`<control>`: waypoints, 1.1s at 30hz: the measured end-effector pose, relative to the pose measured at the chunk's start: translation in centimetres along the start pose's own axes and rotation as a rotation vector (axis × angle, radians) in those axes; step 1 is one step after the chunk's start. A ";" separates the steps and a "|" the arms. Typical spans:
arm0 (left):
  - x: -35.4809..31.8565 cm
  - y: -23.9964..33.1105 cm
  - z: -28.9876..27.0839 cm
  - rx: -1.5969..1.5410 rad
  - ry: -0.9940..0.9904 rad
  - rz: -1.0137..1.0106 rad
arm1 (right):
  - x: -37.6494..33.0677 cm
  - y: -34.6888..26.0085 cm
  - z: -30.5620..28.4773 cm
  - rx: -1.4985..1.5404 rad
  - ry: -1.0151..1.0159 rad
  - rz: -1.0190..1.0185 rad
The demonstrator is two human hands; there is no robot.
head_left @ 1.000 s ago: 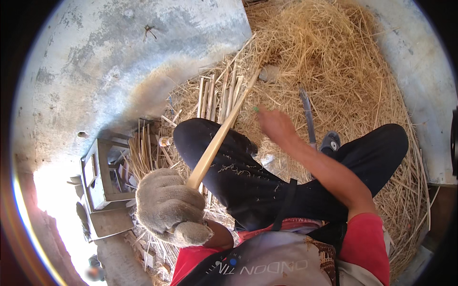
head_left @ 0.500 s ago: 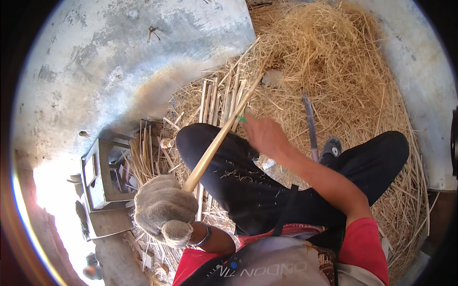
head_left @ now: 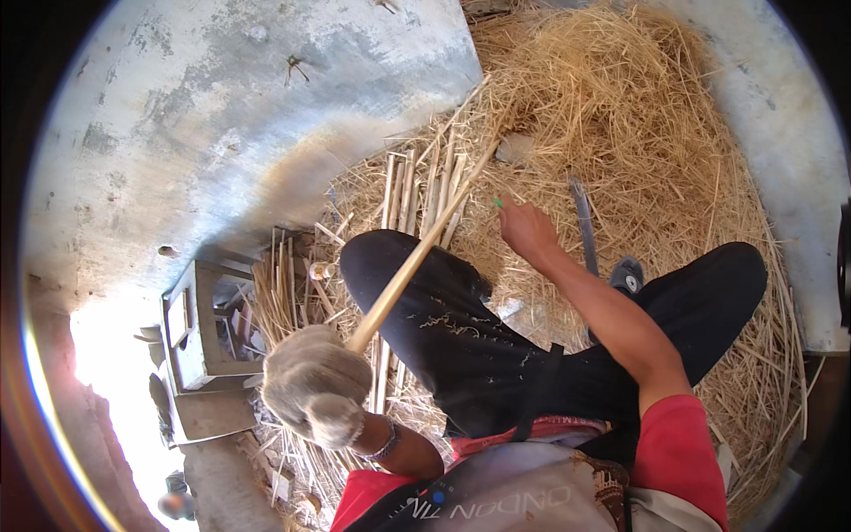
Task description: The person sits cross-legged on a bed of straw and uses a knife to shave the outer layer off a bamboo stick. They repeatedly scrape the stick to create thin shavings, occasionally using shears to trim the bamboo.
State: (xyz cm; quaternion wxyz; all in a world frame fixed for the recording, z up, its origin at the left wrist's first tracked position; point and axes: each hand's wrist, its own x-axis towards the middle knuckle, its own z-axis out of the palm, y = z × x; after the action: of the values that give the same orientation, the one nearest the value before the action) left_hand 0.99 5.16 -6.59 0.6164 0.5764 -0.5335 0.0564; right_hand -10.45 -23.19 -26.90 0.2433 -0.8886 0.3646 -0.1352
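A long pale bamboo strip [head_left: 409,269] slants away from my left hand [head_left: 312,386], which wears a knitted work glove and is closed around its near end. The strip passes over my left knee, and its far tip reaches the straw. To the right of the strip, and apart from it, my bare right hand [head_left: 530,235] is closed in a fist. A small green tip [head_left: 498,203] pokes out of that fist; the rest of the item is hidden, so its kind cannot be told. Thin curled shavings [head_left: 456,326] lie on my dark trousers.
Split bamboo pieces [head_left: 408,191] lie beyond my left knee. A long flat blade [head_left: 583,222] rests on the straw near my foot. A big heap of shavings [head_left: 612,97] stands against the far walls. At left are a wooden frame [head_left: 208,324] and a bundle of sticks [head_left: 282,279].
My right hand has moved right, away from the strip, with the green-tipped item. My left hand still grips the strip. The whole view has shifted slightly.
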 end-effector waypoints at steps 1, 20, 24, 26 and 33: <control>0.2 -0.2 -1.0 -0.098 -0.143 -0.001 | 0.2 -0.3 -0.2 0.016 -0.026 0.029; 3.1 2.1 2.4 -0.026 -0.122 0.030 | 0.5 -1.0 0.9 0.060 0.047 0.009; 1.6 1.5 0.9 0.138 -0.002 0.030 | -0.5 -4.8 0.2 0.116 0.042 -0.061; 2.2 1.8 1.7 0.155 -0.034 0.022 | -0.7 -2.6 2.1 0.161 0.075 0.012; 0.8 1.8 1.0 0.291 0.067 -0.081 | 0.6 -3.4 0.3 -0.028 -0.057 0.018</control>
State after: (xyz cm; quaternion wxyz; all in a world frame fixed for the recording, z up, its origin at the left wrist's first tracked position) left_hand -0.46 4.49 -5.07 0.5456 0.6785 -0.4753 0.1272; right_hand -7.91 -21.41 -25.28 0.2423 -0.8920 0.3676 -0.1026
